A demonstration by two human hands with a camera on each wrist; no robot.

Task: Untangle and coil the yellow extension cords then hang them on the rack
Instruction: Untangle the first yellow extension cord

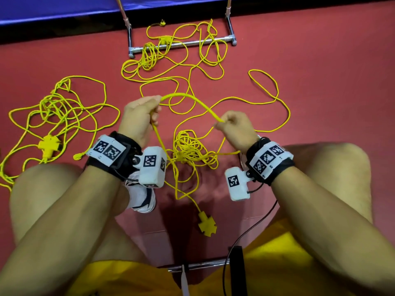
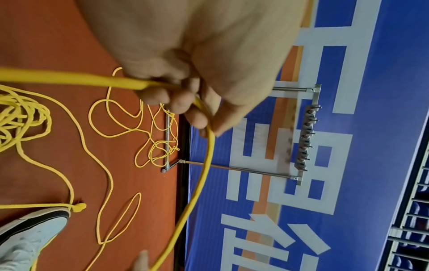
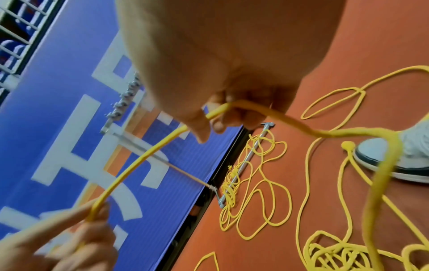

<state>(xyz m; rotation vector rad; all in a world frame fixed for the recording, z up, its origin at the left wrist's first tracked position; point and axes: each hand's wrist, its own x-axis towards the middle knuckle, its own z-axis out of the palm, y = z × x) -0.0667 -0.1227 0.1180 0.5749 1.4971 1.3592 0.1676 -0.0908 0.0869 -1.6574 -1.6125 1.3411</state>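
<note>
We hold one yellow cord (image 1: 188, 99) as an arch between us: our left hand (image 1: 141, 116) curls round one end of the span, our right hand (image 1: 235, 124) pinches the other. Its slack drops to the knotted heap (image 1: 192, 150) on the floor just beyond our knees; the rack (image 1: 181, 44) stands farthest.

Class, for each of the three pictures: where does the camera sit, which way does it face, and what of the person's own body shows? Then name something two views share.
Head: looks down at the floor; both forearms, knees, left hand, right hand.
Left wrist: looks along the fingers toward the rack; shoe.
Right wrist: looks along its fingers toward the banner; left hand, shoe.
Shared: the held yellow cord.
</note>
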